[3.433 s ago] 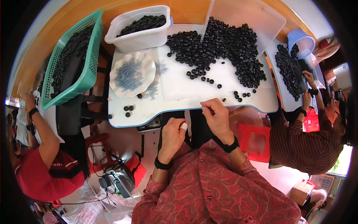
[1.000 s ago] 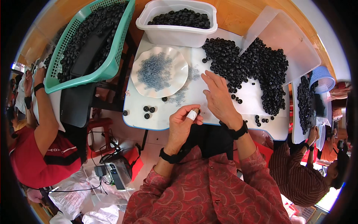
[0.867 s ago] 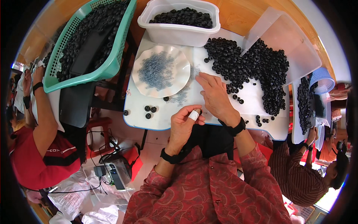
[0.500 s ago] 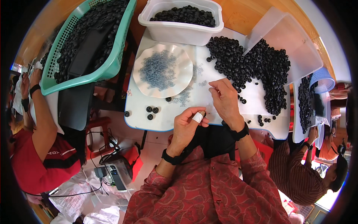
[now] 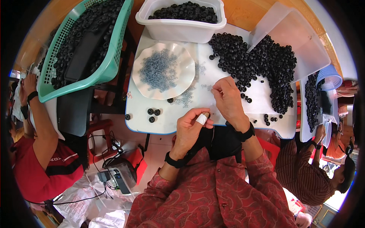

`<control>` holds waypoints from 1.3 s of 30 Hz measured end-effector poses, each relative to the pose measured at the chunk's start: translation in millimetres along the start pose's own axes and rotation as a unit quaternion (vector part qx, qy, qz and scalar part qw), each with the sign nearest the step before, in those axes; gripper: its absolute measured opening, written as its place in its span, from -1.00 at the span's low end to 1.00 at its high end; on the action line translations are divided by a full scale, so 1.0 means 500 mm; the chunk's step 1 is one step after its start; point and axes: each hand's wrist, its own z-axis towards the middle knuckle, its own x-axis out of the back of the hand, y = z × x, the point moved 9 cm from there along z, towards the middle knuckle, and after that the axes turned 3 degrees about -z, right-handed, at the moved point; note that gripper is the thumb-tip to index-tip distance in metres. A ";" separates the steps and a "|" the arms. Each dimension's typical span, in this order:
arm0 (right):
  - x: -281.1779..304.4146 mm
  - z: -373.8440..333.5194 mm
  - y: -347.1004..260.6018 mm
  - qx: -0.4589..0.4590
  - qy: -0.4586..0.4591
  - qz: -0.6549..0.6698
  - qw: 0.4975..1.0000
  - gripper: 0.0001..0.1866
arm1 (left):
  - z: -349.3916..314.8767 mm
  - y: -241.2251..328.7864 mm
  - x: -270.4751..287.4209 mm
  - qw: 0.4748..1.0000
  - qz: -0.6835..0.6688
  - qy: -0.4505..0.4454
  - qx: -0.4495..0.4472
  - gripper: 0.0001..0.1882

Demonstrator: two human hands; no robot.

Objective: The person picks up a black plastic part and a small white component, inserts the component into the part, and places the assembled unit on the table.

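Facing each other at the near edge of the white table [image 5: 171, 118], your hands sit just apart. Your left hand [image 5: 189, 129] is curled, thumb against fingers, with white tape [image 5: 202, 119] around one digit; something dark shows at the tip, too small to identify, so I cannot tell whether you grip a piece. Your right hand [image 5: 230, 102] has thumb and forefinger drawn together; whatever may lie between them is hidden.

Left of your right hand, small clear pieces [image 5: 185, 99] are scattered beside a scalloped white plate [image 5: 189, 74] bearing a heap of the same; single shapes blur together. Four loose black rings lie below the plate, one partly under its rim. Beyond your right hand spreads the main pile of black rings [image 5: 247, 62], part of it seen through a tilted clear bin [image 5: 304, 45].

Farther out, a white tub [image 5: 182, 33] of rings is cut off at the top edge, as is a green basket [image 5: 109, 68] with a black tray [image 5: 85, 55] inside. Co-workers at both sides are partly lost to the dark rim.
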 end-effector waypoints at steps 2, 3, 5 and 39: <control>0.000 -0.001 0.002 0.000 0.004 0.005 1.000 -0.84 | -0.001 0.003 0.000 1.000 0.006 0.001 0.002 -0.76; 0.001 -0.002 0.002 0.002 0.008 0.009 1.000 -0.84 | -0.002 0.003 0.001 1.000 0.012 0.003 0.004 -0.76; 0.004 -0.002 -0.002 0.005 0.016 0.016 1.000 -0.85 | -0.001 0.003 -0.001 1.000 0.010 0.000 0.000 -0.76; 0.021 -0.031 -0.027 0.049 0.028 0.100 0.993 -0.98 | -0.002 0.002 0.000 1.000 0.024 0.004 -0.017 -0.76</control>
